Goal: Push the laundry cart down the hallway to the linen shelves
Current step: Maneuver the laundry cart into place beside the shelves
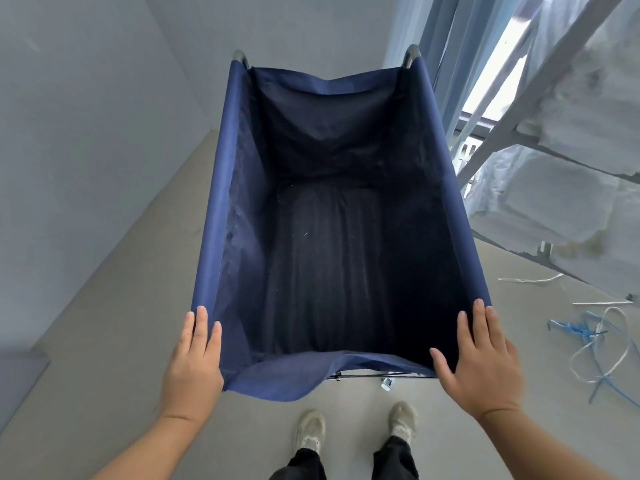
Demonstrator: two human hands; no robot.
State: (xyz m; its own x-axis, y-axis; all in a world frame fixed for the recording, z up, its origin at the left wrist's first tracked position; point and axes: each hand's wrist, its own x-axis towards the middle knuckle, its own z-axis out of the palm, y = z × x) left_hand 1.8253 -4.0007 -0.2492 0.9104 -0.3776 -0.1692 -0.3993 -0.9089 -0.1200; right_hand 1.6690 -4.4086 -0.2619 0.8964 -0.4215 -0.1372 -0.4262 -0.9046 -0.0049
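The laundry cart (221, 188) is a deep navy fabric bin on a metal frame, filling the middle of the head view; its inside is empty and dark. My left hand (194, 362) rests flat on the near left corner of the rim, fingers extended along the fabric. My right hand (481, 365) lies on the near right corner, fingers spread, thumb pointing inward over the bin. Neither hand is curled around a bar. The linen shelves (509, 133), a grey metal rack stacked with white bundles (554, 202), stand right beside the cart's right side.
A pale wall (86, 133) runs along the left, with beige floor (131, 306) between it and the cart. Loose blue and white cords (595, 337) lie on the floor at right. Blue curtains (426, 36) and a bright window are ahead right. My shoes (311, 431) stand behind the cart.
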